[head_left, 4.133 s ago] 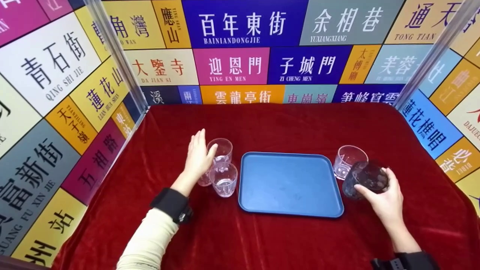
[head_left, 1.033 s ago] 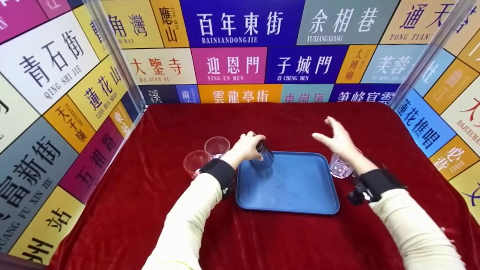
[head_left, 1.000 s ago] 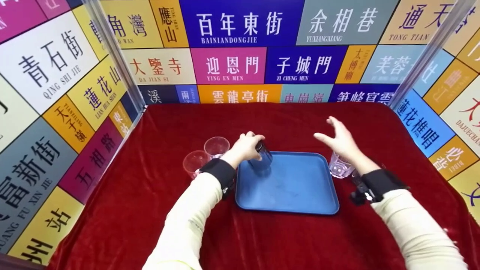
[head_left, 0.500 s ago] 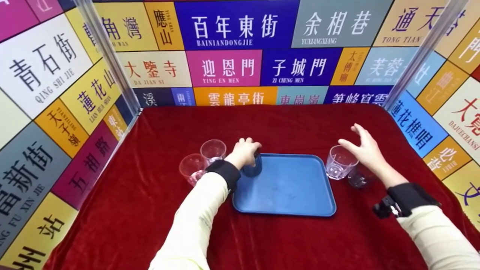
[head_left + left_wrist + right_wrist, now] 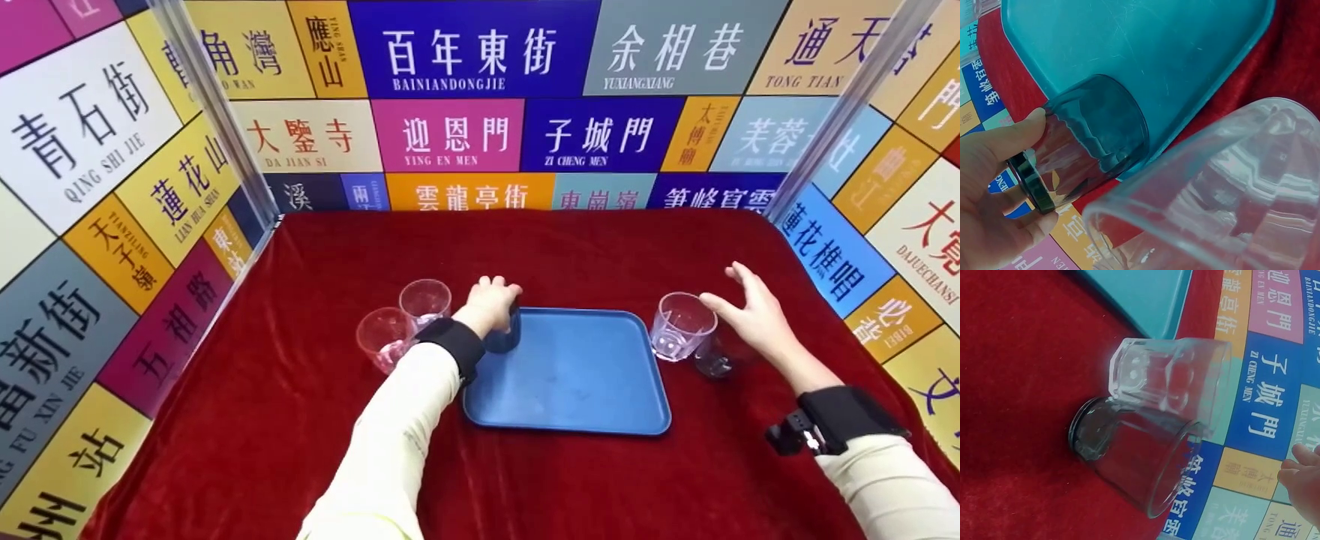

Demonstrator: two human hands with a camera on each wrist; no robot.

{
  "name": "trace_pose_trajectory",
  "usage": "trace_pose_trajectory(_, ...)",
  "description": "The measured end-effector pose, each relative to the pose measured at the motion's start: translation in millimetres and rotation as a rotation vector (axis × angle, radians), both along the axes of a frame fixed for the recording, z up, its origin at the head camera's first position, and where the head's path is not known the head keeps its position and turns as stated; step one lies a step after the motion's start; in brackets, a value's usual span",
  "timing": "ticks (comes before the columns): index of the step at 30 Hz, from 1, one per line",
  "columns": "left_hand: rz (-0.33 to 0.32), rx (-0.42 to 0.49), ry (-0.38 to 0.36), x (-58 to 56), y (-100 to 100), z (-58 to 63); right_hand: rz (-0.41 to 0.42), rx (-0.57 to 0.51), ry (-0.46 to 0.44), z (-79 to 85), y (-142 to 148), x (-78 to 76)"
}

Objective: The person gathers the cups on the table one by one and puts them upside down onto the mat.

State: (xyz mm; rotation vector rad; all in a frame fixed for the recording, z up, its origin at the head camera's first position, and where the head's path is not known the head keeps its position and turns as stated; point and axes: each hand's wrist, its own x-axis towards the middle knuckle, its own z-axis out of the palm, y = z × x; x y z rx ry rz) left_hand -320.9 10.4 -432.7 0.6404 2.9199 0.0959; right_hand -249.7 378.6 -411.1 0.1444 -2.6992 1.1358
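Note:
My left hand [image 5: 489, 304] grips a dark tinted glass [image 5: 1098, 132] by its thick base, fingers and thumb curled round it. The glass is upside down, its mouth at the left edge of the blue tray [image 5: 570, 375]. My right hand [image 5: 756, 311] is raised with fingers apart, holding nothing. Closest to it stand a clear glass [image 5: 1171, 374] and a dark tinted glass [image 5: 1129, 450], both upright and side by side, right of the tray. In the head view, the hand and forearm partly cover that tinted glass.
Left of the tray, two clear glasses stand close together, one farther back [image 5: 425, 294] and one nearer [image 5: 382, 337], partly behind my left forearm. A red cloth [image 5: 570, 487] covers the table. Walls with printed signs [image 5: 472, 60] enclose the back and sides.
Over the last second my left hand shifts slightly left with the tinted glass. My right hand moves right and nearer; about four seconds ago it held the right-hand tinted glass, now let go.

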Motion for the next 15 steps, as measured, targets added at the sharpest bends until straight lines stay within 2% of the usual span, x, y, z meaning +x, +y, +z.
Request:
trace_pose_trajectory(3, 0.000, 0.000, 0.001, -0.7, 1, -2.7, 0.002, 0.003, -0.012, -3.5, 3, 1.1)
trace_pose_trajectory(6, 0.011, 0.042, -0.015, -2.1, -1, -3.7, 0.005, 0.013, -0.021, -3.4, 6, 0.7)
trace_pose_trajectory(11, 0.040, 0.215, -0.044, -4.6, -12, -0.1, 0.012, 0.022, -0.051, -5.2, 16, 2.1)
trace_pose_trajectory(15, 0.039, 0.353, 0.022, -8.1, -29, 10.7, 0.017, 0.012, -0.092, -14.3, 33, 7.5)
